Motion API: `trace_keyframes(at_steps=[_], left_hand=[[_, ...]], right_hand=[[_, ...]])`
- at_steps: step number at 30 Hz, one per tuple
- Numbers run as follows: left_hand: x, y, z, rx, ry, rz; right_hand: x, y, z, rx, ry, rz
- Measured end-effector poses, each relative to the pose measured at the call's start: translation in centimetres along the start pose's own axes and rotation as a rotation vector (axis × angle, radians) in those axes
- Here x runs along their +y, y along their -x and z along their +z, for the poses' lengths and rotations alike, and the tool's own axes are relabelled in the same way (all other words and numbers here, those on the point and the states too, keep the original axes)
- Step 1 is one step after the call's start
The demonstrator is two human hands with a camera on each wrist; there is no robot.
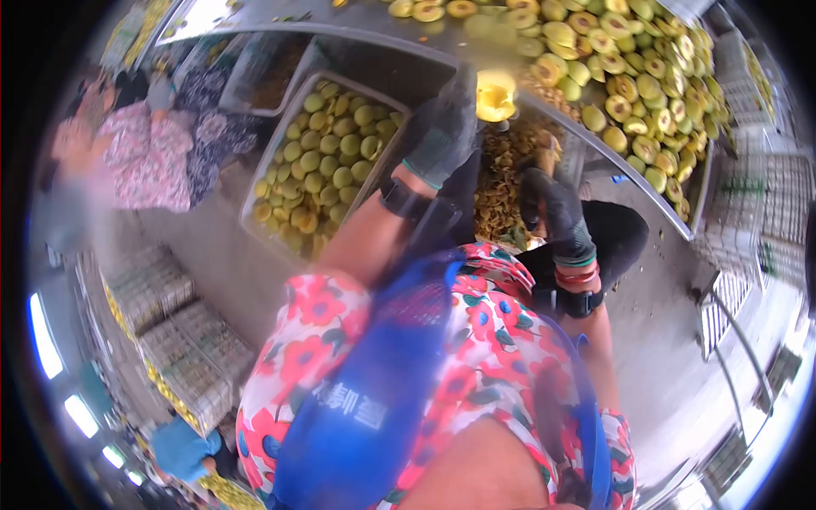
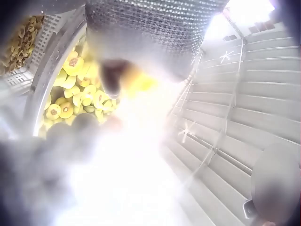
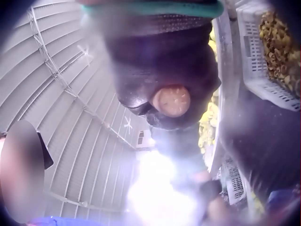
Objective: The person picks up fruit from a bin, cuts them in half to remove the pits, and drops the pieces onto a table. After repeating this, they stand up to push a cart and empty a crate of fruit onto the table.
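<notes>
My left hand [image 1: 442, 127], in a dark grey glove, pinches a bright yellow halved fruit [image 1: 495, 95] at the metal table's edge. The fruit's cut face shows a hollow in the middle. Glare washes out much of that fruit [image 2: 143, 84] in the left wrist view. Lower and to the right, my gloved right hand [image 1: 557, 217] grips a wooden-handled tool [image 1: 546, 155]. The round butt of the wooden handle [image 3: 173, 100] pokes out of the fist in the right wrist view. The tool's working end is hidden or blurred.
Halved green-yellow fruits [image 1: 633, 76] heap on the metal table [image 1: 629, 155]. A crate of whole green fruits [image 1: 336, 157] stands at left. Brown-yellow scraps [image 1: 501, 191] fill a basket between my legs. Stacked crates [image 1: 191, 357] and other people [image 1: 149, 157] are at left.
</notes>
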State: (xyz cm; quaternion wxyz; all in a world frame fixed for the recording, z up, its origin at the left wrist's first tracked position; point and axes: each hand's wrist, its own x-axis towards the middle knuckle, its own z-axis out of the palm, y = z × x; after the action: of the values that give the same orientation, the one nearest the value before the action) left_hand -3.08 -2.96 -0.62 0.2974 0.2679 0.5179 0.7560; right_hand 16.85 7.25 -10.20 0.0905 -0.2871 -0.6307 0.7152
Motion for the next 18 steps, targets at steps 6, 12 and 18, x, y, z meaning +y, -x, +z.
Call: trace_keyframes(at_steps=[6, 12, 18], left_hand=[[2.1, 2.5, -11.3, 0.159, -0.852, 0.407], [0.4, 11.9, -29.2, 0.496, -1.131, 0.067], [-5.7, 19.4, -32.6, 0.717, -1.252, -0.792]], right_hand=[[4.0, -0.5, -5.1, 0.009, 0.491, -0.151], [1.1, 1.8, -2.3, 0.045, -0.089, 0.246], [6.5, 1.0, -4.0, 0.025, 0.094, 0.137]])
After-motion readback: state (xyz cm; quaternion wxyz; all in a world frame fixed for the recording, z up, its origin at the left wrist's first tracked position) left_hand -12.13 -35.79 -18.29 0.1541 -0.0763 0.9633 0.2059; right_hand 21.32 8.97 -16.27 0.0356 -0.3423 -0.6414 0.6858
